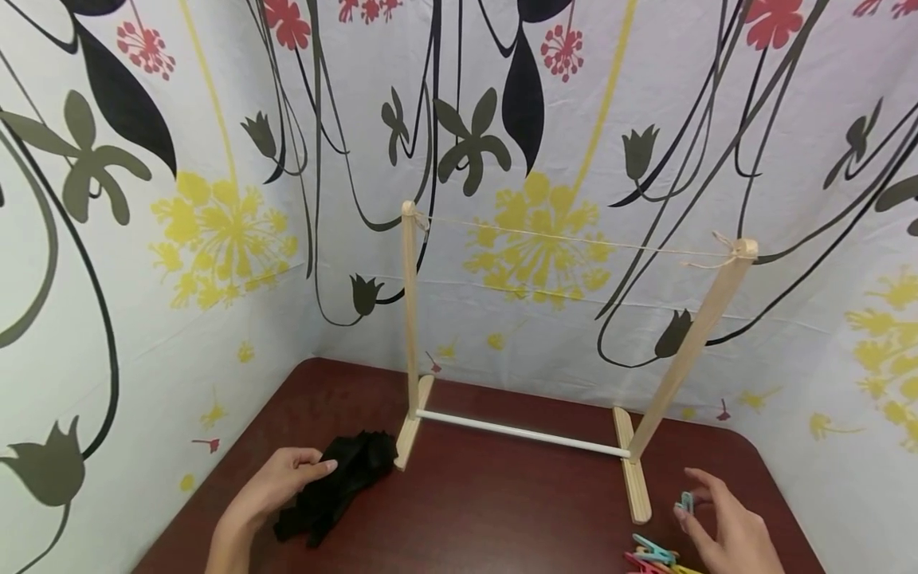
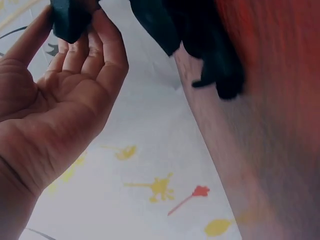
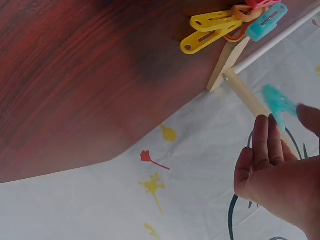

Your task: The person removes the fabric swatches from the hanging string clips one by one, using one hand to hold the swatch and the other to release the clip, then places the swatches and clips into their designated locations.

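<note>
A bundle of black cloth hangs and bunches over the left side of the dark red table. My left hand pinches its edge between thumb and fingers; the left wrist view shows the cloth at the fingertips of that hand. At the right, my right hand holds a light blue clothespin between thumb and fingers. In the right wrist view this clothespin is blurred above the palm of the hand. Several coloured clothespins lie in a pile just left of the right hand.
A wooden stand with a left post and a right post stands on the table. A string runs between the post tops, and a white rod joins the feet. Flower-printed fabric surrounds the table's back and sides.
</note>
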Motion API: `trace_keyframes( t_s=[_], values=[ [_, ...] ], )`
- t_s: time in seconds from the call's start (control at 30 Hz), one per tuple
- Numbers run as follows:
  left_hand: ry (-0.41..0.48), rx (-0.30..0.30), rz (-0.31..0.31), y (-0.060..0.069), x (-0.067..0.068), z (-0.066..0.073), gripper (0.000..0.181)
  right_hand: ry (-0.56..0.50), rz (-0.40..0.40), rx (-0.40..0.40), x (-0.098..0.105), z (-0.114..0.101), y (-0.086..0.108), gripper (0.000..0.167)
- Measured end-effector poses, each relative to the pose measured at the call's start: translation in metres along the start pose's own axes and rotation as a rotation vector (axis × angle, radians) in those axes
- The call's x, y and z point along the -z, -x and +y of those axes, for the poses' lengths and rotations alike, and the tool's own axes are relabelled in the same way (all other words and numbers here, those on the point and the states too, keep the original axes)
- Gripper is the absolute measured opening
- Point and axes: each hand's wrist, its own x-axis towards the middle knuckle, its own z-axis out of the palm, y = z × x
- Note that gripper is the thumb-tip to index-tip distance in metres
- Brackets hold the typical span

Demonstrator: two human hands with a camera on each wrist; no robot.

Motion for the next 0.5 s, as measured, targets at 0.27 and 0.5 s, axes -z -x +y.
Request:
trace_keyframes(
  t_s=[0.27,0.5],
  values=[
    [-0.065,-0.008,-0.084,0.009,0.003,-0.019,0.050,-0.024,-0.149,-0.138,0.004,0.010,-0.008,0.064],
    [-0.154,0.015,-0.147,0.017,-0.004,-0.028,0.052,-0.013,-0.245,-0.221,-0.001,0.020,-0.009,0.056]
  ],
)
